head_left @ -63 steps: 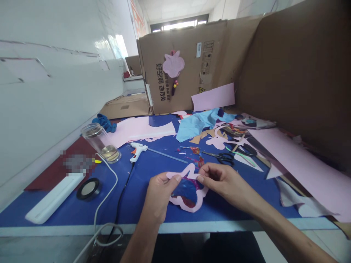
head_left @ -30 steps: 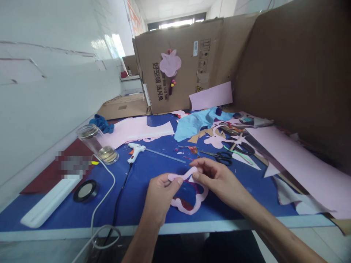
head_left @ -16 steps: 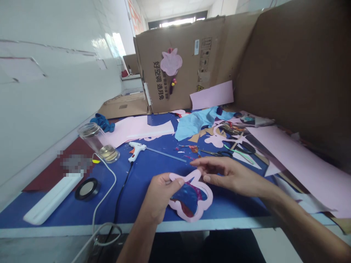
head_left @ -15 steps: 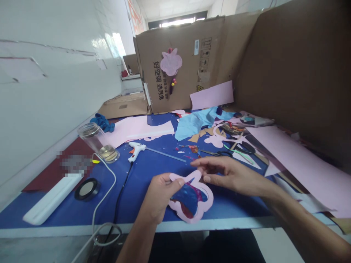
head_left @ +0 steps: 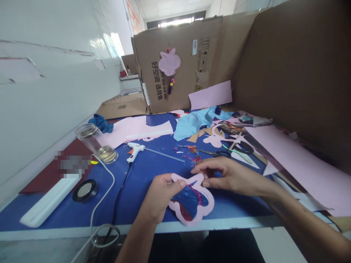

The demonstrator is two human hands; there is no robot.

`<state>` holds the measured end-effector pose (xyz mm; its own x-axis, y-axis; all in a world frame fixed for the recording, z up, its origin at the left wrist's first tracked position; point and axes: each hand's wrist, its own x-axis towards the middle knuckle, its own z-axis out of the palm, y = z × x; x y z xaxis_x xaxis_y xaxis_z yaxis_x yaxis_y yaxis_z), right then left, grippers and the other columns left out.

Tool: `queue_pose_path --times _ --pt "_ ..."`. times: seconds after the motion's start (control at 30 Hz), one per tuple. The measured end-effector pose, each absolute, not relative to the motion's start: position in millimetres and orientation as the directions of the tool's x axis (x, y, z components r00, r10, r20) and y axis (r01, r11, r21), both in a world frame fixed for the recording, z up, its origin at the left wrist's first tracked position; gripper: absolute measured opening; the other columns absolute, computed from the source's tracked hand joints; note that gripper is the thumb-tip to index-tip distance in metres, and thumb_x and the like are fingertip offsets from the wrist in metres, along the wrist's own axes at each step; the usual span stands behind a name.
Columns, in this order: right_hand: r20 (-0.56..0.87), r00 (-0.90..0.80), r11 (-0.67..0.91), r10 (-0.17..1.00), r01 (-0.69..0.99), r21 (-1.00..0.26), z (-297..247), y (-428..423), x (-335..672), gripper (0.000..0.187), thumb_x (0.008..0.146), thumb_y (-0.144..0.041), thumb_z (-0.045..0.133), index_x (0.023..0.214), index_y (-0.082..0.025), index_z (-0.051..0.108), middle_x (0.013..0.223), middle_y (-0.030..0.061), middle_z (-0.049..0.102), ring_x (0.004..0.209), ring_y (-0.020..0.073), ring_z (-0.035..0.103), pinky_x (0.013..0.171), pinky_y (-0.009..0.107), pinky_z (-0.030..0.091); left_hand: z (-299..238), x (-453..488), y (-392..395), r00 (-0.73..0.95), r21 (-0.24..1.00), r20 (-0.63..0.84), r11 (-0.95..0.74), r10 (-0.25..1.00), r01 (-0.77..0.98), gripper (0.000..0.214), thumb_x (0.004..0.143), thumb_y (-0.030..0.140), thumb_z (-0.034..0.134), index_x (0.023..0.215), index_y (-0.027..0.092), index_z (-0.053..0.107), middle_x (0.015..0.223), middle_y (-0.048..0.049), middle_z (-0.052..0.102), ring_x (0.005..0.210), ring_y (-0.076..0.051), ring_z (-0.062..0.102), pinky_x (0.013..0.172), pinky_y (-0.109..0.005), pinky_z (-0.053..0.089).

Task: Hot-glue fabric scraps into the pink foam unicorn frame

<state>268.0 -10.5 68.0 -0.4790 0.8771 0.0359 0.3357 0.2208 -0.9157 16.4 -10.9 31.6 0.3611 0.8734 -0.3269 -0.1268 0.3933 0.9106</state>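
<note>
Cardboard box [head_left: 181,84]: stands open as a wall behind the work, a pink scalloped cutout [head_left: 169,63] mounted on its printed panel.
Blue-topped desk [head_left: 153,160]: carries everything else, its pale front edge just below the hands.
Large pink sheet [head_left: 287,160]: slopes down the right side of the desk over scraps; a sleeveless forearm brushing it could drag those along.
Light-blue cloth [head_left: 193,122]: lies crumpled towards the back, in front of the box.
Right hand [head_left: 233,177]: half open, fingers loosely curled, thumb and forefinger at the upper right tip of the frame; whether they grip it I cannot tell.
Left hand [head_left: 161,193]: closed in a pinch, thumb on top, on the upper left of the frame.
Pink frame [head_left: 204,210]: held tilted above the desk's front edge; its narrow band could crease or tear if the hands pull apart unevenly.
Glossy backing [head_left: 192,199]: blue, magenta and dark red, fills the opening; a poor bond or uneven pressure could let it wrinkle or peel.
Glue gun [head_left: 134,151]: lies left of the hands, clear glue stick [head_left: 164,155] jutting from its back; a snagged black cord [head_left: 117,206] could drag it, and a hot nozzle could burn.
Black-handled scissors [head_left: 218,153]: rest just beyond the right hand, where a careless reach could meet the blades.
</note>
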Motion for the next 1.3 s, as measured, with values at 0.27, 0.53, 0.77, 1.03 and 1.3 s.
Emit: queue_pose_path --times 0.27,0.53,0.77,1.03,1.3 --pt "0.034 -0.492 0.241 0.87 0.364 -0.9 65 -11 267 0.021 0.095 -0.038 0.076 0.111 -0.026 0.082 0.093 0.0021 0.074 0.083 0.0207 0.063 0.076 0.03 0.05 32 18 -12 0.341 0.915 -0.324 0.384 0.882 -0.124 0.043 0.065 0.048 0.098 0.082 0.012 0.083 0.076 -0.0107 0.08 0.065 -0.019 0.072 0.067 -0.028 0.055" --pt "-0.009 -0.464 0.118 0.886 0.244 -0.963 62 -14 265 0.037 0.094 -0.042 0.079 0.127 -0.026 0.078 0.096 0.0016 0.07 0.086 0.0192 0.063 0.078 0.03 0.051 30 18 -13 0.286 0.927 -0.304 0.352 0.908 -0.13 0.04 0.067 0.047 0.096 0.081 0.013 0.082 0.073 -0.0079 0.079 0.061 -0.017 0.069 0.063 -0.026 0.055" --pt "-0.106 -0.3 -0.092 0.948 0.059 -0.994 39 -17 251 0.051 0.087 -0.058 0.084 0.118 -0.019 0.074 0.087 -0.0009 0.063 0.076 0.0153 0.056 0.069 0.027 0.045 25 18 -13 0.227 0.939 -0.273 0.311 0.935 -0.148 0.036 0.07 0.045 0.095 0.083 0.014 0.082 0.078 -0.0076 0.08 0.063 -0.017 0.069 0.063 -0.026 0.055" --pt "-0.124 -0.238 -0.107 0.963 0.082 -0.991 39 -13 237 0.049 0.084 -0.066 0.081 0.092 -0.018 0.072 0.074 -0.0022 0.063 0.065 0.0135 0.051 0.061 0.026 0.036 20 20 -11 0.205 0.953 -0.24 0.271 0.949 -0.138 0.035 0.073 0.046 0.092 0.083 0.014 0.082 0.075 -0.0066 0.079 0.062 -0.017 0.068 0.061 -0.025 0.052" --pt "-0.096 -0.191 -0.083 0.977 0.077 -0.994 36 -5 229 0.04 0.083 -0.056 0.084 0.084 -0.018 0.07 0.068 -0.0037 0.061 0.059 0.012 0.048 0.057 0.026 0.034 21 21 -9 0.185 0.958 -0.231 0.257 0.955 -0.129 0.035 0.074 0.046 0.091 0.082 0.013 0.08 0.075 -0.0072 0.078 0.063 -0.017 0.067 0.061 -0.025 0.051"
